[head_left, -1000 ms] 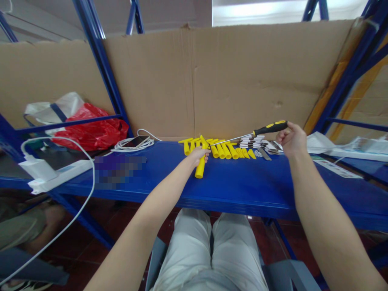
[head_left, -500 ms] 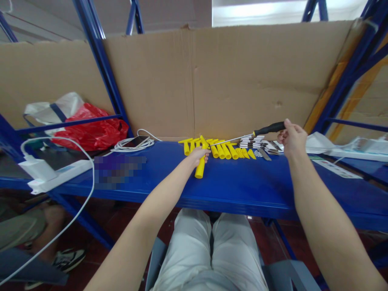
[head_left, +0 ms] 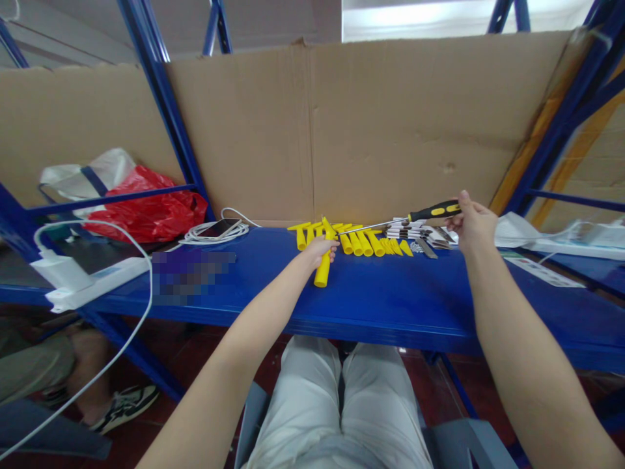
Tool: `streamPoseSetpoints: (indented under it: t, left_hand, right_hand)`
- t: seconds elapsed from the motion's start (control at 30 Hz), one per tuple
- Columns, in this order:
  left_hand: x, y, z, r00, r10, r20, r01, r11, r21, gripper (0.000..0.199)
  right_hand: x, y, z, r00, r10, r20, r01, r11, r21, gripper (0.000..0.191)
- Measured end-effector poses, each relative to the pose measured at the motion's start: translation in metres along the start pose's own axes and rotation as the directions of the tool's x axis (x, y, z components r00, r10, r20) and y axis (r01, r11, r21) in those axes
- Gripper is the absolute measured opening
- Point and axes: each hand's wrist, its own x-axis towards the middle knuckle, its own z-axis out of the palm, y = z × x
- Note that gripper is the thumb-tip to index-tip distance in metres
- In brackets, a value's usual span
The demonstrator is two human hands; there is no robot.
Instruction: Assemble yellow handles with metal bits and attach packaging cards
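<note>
My left hand (head_left: 322, 250) is closed around a yellow plastic scraper handle (head_left: 321, 273), its wide end towards the back. In my right hand (head_left: 474, 221) is the butt end of a black and yellow screwdriver (head_left: 434, 210), pinched in the fingers. The screwdriver's long shaft runs left, its tip at the side of the yellow piece by my left fingers; whether it sits in a screw is too small to tell. More yellow handles (head_left: 364, 243) lie in a row behind and to the right, with small yellow wedge-shaped pieces (head_left: 404, 248) beside them.
Right of the row are small metal screws (head_left: 416, 247), a flat metal blade (head_left: 428, 249) and stacked white-and-brown packets (head_left: 406, 228). A coiled white cable (head_left: 215, 233), a power strip (head_left: 105, 283) and a red bag (head_left: 151, 205) stand left. Cardboard (head_left: 390, 130) walls the back.
The screwdriver handle has turned about its own axis, bringing its yellow inlays into view. My left hand and the yellow handle stay put. At left, a seated person's shoe has shifted right.
</note>
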Motion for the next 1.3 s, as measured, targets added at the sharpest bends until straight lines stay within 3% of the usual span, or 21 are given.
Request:
streamPoseSetpoints:
  t: [0.23, 0.37, 0.63, 0.93, 1.3]
  left_hand:
    - [-0.0001, 0.0006, 0.0002, 1.000, -0.001, 0.005, 0.001, 1.000, 0.007, 0.027]
    - [-0.0002, 0.0009, 0.0004, 1.000, -0.004, -0.002, 0.004, 1.000, 0.012, 0.026]
    - [-0.0019, 0.0013, 0.0015, 1.000, -0.007, 0.011, 0.007, 1.000, 0.012, 0.027]
    - [-0.0017, 0.0013, 0.0012, 1.000, 0.000, 0.014, -0.001, 1.000, 0.028, 0.026]
    - [-0.0012, 0.0015, 0.0005, 1.000, -0.003, 0.011, 0.002, 0.999, 0.037, 0.027]
  right_hand:
    - [0.0042, -0.0009, 0.0009, 0.996, 0.059, 0.071, -0.067, 0.990, 0.126, 0.029]
    - [0.0026, 0.0002, 0.0011, 0.996, 0.029, 0.090, -0.040, 0.992, 0.121, 0.025]
    - [-0.0029, -0.0032, 0.0056, 0.999, 0.015, -0.031, -0.012, 0.995, 0.103, 0.037]
    - [-0.0031, -0.0017, 0.0016, 0.999, -0.022, 0.033, 0.020, 0.997, 0.073, 0.035]
    - [-0.0052, -0.0081, 0.0059, 0.997, 0.082, 0.013, -0.083, 0.989, 0.122, 0.045]
